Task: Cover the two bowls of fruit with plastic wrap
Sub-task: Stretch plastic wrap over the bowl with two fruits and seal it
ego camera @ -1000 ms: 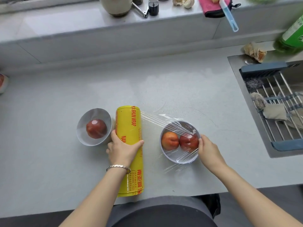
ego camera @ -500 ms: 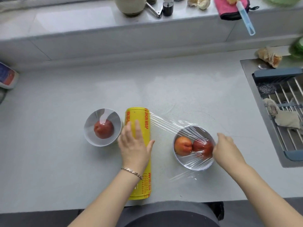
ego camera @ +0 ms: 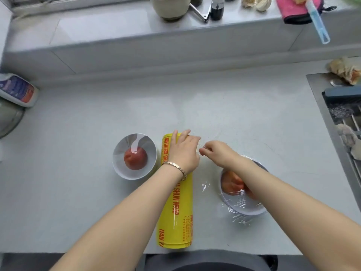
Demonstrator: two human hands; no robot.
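Right hand [ego camera: 218, 153] pinches the clear plastic wrap film [ego camera: 239, 218] between the thumb and curled fingers, just beside the far end of the long yellow cylindrical wrap roll [ego camera: 175, 212]. This roll lies flat on the pale grey countertop [ego camera: 234, 114], with one end toward the person and the other away. Left hand [ego camera: 184, 151] rests palm down on the far end of the roll with fingers straight and slightly spread (a thin metal bracelet [ego camera: 176, 167] sits on its wrist). The two hands are very close together; contact between them cannot be confirmed. The right forearm crosses above the white round right-hand bowl [ego camera: 246, 211], which stands to the right of the roll and holds orange-red fruit [ego camera: 232, 182]; the arm hides part of the contents, so the count cannot be read. Film lies stretched across this bowl and gathers in wrinkles at its near rim. The white round left-hand bowl [ego camera: 125, 142] stands just beside the left side of the roll, uncovered, with a single red fruit [ego camera: 135, 158] inside. A steel sink [ego camera: 316, 98] occupies the right edge of the countertop.
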